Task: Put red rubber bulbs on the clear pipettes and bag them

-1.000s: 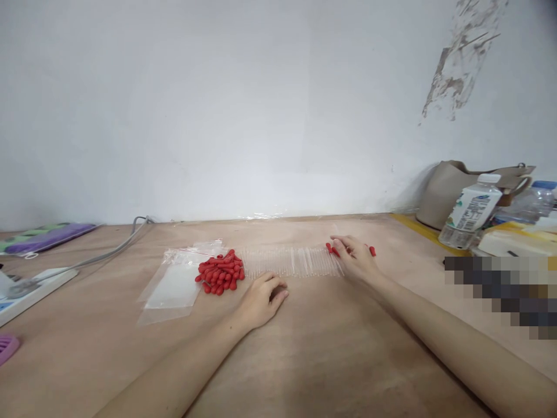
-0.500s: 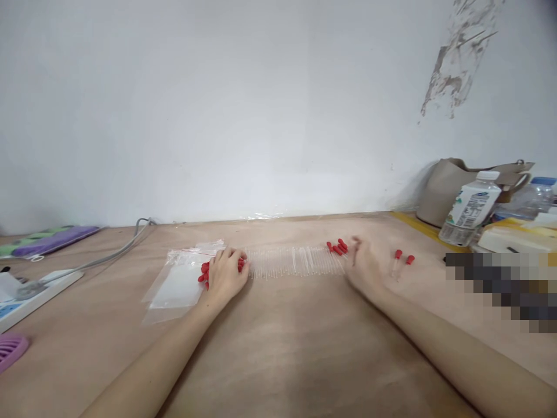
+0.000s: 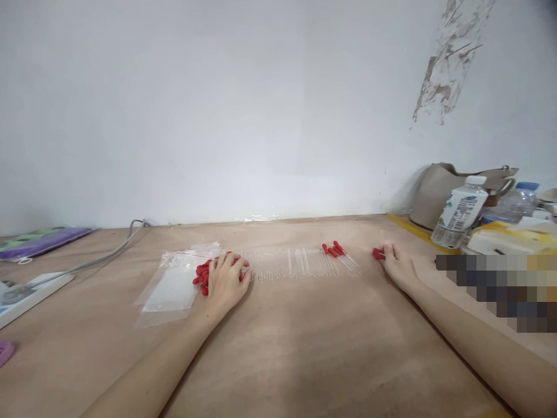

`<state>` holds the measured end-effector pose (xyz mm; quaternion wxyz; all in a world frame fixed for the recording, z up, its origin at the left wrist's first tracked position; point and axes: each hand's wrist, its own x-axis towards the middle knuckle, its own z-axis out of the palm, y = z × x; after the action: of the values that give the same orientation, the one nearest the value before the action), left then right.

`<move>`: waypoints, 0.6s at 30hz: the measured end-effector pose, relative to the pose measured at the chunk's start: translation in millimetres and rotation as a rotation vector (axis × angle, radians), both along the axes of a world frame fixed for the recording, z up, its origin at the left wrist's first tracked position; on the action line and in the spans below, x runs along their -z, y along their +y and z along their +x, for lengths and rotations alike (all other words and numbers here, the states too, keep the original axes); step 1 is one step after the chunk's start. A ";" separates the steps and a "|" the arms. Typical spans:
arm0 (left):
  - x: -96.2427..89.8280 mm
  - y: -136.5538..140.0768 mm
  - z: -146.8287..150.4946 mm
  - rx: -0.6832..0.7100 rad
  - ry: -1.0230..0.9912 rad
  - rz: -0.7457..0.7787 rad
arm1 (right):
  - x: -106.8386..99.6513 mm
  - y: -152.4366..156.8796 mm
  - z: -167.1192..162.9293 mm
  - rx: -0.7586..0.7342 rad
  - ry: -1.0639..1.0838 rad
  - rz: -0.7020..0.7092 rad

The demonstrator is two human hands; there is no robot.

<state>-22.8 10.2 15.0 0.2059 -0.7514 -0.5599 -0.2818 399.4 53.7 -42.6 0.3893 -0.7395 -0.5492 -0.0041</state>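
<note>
My left hand lies over a pile of red rubber bulbs, its fingers curled and its thumb close to the forefinger with a bulb between them. Beside it runs a long row of thin clear glass tubes, lying side by side. At the row's right end are several droppers, glass tubes with red bulbs on their ends. Further right, my right hand is closed at the red end of a dropper; the fingers hide its tube.
Clear plastic bags lie left of the bulbs. A power strip with a grey cable and a purple-green packet sit at far left. A bottle, a beige bag and a yellow-white package stand at right.
My right hand has moved right, from the end of the tube row to the separate droppers, and closed there. My left hand stays over the bulbs. The view has shifted slightly.
</note>
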 end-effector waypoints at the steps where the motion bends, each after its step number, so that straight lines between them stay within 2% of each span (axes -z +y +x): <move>1: 0.7 -0.4 -0.2 0.002 0.002 0.002 | 0.1 3.7 -5.0 -0.052 0.075 0.042; 3: 2.4 -0.3 -1.0 0.006 0.011 0.010 | 0.7 11.2 -13.3 -0.146 0.236 0.103; 5: 4.3 0.7 -2.0 0.005 0.014 0.026 | 1.5 18.5 -20.4 -0.157 0.339 0.111; 13: 9.6 3.0 -4.0 -0.006 0.021 0.079 | 4.7 37.4 -49.9 -0.145 0.426 0.126; 18: 10.5 2.6 -4.5 -0.008 0.024 0.077 | 11.6 45.7 -45.8 -0.202 0.546 0.163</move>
<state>-27.3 12.8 4.5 0.2423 -0.7439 -0.5494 -0.2933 353.5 99.4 -54.2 0.5791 -0.6212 -0.4928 0.1893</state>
